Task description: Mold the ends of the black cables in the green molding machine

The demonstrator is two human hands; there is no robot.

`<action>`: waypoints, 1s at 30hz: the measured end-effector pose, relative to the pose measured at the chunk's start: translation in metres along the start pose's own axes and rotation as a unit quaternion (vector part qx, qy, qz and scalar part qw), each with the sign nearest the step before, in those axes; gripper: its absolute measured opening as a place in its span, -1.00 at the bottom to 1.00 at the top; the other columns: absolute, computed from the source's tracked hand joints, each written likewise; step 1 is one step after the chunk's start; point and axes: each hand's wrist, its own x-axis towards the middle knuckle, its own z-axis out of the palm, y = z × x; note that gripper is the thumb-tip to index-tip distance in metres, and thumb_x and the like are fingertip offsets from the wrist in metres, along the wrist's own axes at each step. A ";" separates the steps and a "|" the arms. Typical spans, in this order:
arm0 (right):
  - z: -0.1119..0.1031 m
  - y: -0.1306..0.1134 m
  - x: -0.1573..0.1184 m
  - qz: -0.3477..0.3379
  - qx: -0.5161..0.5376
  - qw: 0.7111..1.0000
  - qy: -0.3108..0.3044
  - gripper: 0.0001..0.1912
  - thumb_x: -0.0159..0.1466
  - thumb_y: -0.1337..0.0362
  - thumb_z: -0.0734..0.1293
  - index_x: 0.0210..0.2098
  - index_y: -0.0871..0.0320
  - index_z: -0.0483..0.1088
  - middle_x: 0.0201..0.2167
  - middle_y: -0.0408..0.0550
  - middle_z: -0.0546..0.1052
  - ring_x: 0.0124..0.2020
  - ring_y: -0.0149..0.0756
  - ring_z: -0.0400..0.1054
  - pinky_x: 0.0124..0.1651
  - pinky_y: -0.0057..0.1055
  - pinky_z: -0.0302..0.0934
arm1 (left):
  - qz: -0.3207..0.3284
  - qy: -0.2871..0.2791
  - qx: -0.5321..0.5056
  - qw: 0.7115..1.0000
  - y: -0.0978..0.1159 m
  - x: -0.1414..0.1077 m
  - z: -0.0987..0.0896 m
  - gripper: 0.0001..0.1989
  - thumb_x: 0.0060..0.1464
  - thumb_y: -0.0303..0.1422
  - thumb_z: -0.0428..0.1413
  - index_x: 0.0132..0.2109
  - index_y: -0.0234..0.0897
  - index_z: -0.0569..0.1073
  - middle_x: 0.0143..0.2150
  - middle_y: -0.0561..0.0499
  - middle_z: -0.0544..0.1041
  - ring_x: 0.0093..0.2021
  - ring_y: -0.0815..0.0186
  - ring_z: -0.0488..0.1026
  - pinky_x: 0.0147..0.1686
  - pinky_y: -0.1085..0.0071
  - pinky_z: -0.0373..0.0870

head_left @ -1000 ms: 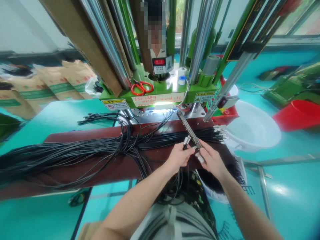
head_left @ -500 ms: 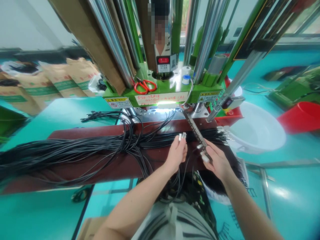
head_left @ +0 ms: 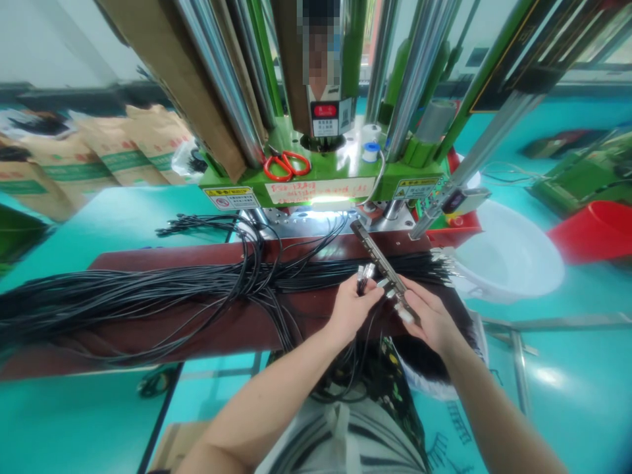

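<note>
My right hand (head_left: 428, 315) grips the near end of a long metal bar with slots (head_left: 380, 258), tilted up and away to the left. Silvery connectors sit along the bar's near part, by my right fingers. My left hand (head_left: 353, 306) is closed around several black cables with silver connector ends (head_left: 365, 273) that stick up above the fist. Its thumb and fingertips reach to a connector at the bar's left edge; whether they pinch it I cannot tell. Cables hang below my left hand toward my lap. Behind both hands lies a thick bundle of black cables (head_left: 197, 283).
A green press (head_left: 316, 187) with steel columns stands straight ahead, red-handled scissors (head_left: 286, 166) on its ledge. The brown board (head_left: 197, 332) carries the cables. To the right stand a white tub (head_left: 513, 253) and a red bucket (head_left: 597, 230); paper sacks (head_left: 103, 151) line the left.
My left hand has moved right, up against the bar, with its cables. The bar's far end has swung slightly left in my right hand.
</note>
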 end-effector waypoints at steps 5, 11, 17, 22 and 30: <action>0.001 -0.003 -0.001 0.008 -0.027 1.000 -0.006 -0.48 0.18 0.09 0.26 0.10 0.13 0.23 -0.74 -0.28 0.23 -0.82 -0.60 -0.08 -0.78 -0.59 -0.24 | 0.011 0.004 0.015 1.000 -0.003 0.002 -0.002 -0.76 -0.16 -0.30 0.17 -0.49 -0.30 0.25 -0.63 0.22 0.15 -0.68 0.60 0.01 -0.66 0.60 -0.03; 0.007 -0.006 -0.003 0.014 -0.106 0.994 -0.008 -0.38 0.11 0.04 0.30 0.12 0.15 0.23 -0.71 -0.24 0.26 -0.77 -0.57 -0.03 -0.79 -0.60 -0.18 | 0.002 -0.006 0.001 1.000 -0.003 0.000 -0.005 -0.72 -0.17 -0.27 0.19 -0.49 -0.30 0.22 -0.63 0.22 0.12 -0.69 0.61 -0.01 -0.69 0.61 -0.05; 0.009 -0.011 -0.004 0.040 -0.037 0.997 0.046 -0.49 0.11 0.07 0.31 0.05 0.04 0.30 -0.57 -0.17 0.35 -0.74 -0.59 -0.01 -0.77 -0.62 -0.20 | 0.001 0.025 -0.043 0.999 0.009 0.003 -0.007 -0.71 0.04 -0.09 -0.03 -0.33 -0.23 0.23 -0.66 0.23 0.12 -0.73 0.57 -0.03 -0.76 0.62 -0.14; 0.009 -0.016 -0.005 0.061 -0.036 0.996 0.059 -0.54 0.10 0.08 0.31 0.00 -0.01 0.35 -0.53 -0.14 0.38 -0.72 -0.60 0.00 -0.74 -0.62 -0.14 | -0.038 -0.020 0.000 0.999 0.009 0.006 -0.011 -0.71 -0.02 -0.14 0.06 -0.46 -0.28 0.26 -0.72 0.25 0.06 -0.76 0.59 -0.05 -0.78 0.62 -0.13; 0.001 -0.011 -0.002 0.062 -0.079 0.995 0.010 -0.45 0.09 0.03 0.31 0.06 0.03 0.30 -0.52 -0.12 0.39 -0.70 -0.56 0.05 -0.74 -0.60 -0.11 | -0.082 -0.023 -0.001 0.996 0.015 0.005 -0.011 -0.71 -0.07 -0.16 0.10 -0.52 -0.28 0.26 -0.77 0.25 0.03 -0.78 0.58 -0.08 -0.79 0.60 -0.16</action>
